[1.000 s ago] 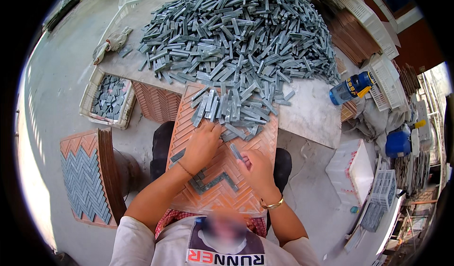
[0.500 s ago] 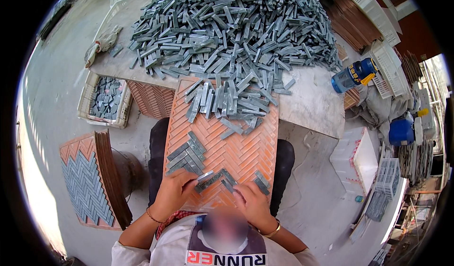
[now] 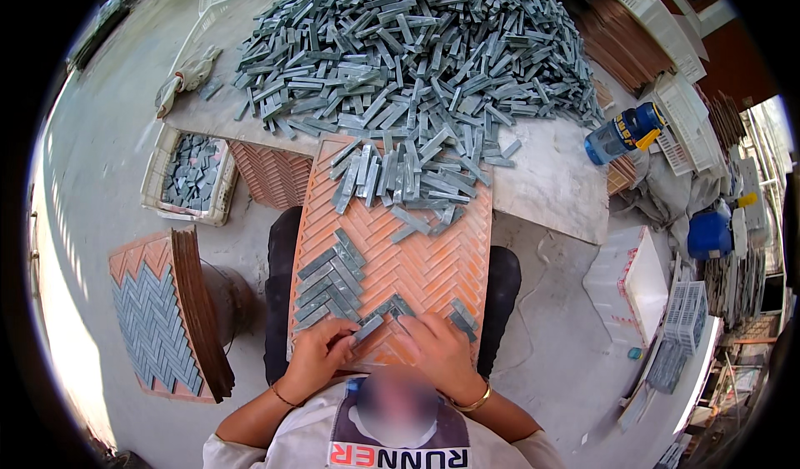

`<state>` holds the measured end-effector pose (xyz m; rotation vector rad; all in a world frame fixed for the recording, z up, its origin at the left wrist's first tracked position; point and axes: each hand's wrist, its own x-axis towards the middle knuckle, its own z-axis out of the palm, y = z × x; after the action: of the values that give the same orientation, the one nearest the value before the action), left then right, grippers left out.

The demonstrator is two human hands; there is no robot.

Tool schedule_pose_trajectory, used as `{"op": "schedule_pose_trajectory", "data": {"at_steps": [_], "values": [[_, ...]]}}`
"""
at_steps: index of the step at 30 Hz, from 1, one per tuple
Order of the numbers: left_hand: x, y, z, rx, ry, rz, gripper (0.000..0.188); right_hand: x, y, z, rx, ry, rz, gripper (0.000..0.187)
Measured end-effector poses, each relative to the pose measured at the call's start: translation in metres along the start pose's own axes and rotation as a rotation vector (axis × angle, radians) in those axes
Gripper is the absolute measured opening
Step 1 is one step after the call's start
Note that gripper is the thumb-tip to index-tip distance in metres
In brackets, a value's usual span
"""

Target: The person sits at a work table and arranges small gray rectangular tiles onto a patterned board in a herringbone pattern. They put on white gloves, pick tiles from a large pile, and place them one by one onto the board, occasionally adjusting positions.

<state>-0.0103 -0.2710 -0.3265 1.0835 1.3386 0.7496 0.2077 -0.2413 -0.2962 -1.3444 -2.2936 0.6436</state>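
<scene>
An orange tray (image 3: 425, 256) with herringbone grooves lies in front of me, its near left part filled with grey-green stone strips (image 3: 329, 277). A loose stone strip (image 3: 368, 329) is pinched between the thumb and fingers of my left hand (image 3: 323, 351), close above the tray's near edge. My right hand (image 3: 440, 354) is bent over the tray with its fingers drawn together, beside a short pair of laid strips (image 3: 398, 306); what its fingertips hold, if anything, is hidden. Another small group of strips (image 3: 463, 317) sits at the tray's right edge.
A big heap of stone strips (image 3: 417, 52) covers the table (image 3: 550, 186) and spills onto the tray's far end. At left are a white crate (image 3: 154, 194) of stone pieces and a stack of filled trays (image 3: 154, 327). A blue bottle (image 3: 621, 136) stands at right.
My left hand has shifted slightly right and down, turning its strip to a slant. My right hand's fingers have moved up and left over the strip they were beside.
</scene>
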Motion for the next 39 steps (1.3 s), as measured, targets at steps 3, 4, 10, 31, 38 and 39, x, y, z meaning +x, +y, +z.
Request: {"op": "schedule_pose_trajectory", "data": {"at_steps": [3, 4, 10, 31, 38, 39], "values": [[0.000, 0.012, 0.001, -0.023, -0.061, -0.021, 0.019, 0.018, -0.005, -0.007, 0.165, -0.052, -0.082, 0.021], [0.000, 0.013, 0.000, -0.048, -0.075, -0.035, 0.018, 0.021, -0.006, -0.007, 0.230, -0.085, -0.116, 0.021], [-0.002, 0.013, -0.005, 0.078, 0.014, 0.077, 0.016, 0.023, 0.019, 0.006, 0.126, -0.165, -0.190, 0.025], [-0.014, 0.003, -0.021, 0.378, 0.148, 0.332, 0.013, 0.045, 0.027, 0.013, 0.025, -0.072, -0.416, 0.014], [-0.010, 0.005, -0.015, 0.511, 0.131, 0.471, 0.016, 0.043, 0.032, 0.016, 0.019, -0.192, -0.487, 0.013], [-0.009, 0.007, -0.014, 0.529, 0.107, 0.493, 0.017, 0.042, 0.031, 0.014, 0.023, -0.189, -0.490, 0.012]]}}
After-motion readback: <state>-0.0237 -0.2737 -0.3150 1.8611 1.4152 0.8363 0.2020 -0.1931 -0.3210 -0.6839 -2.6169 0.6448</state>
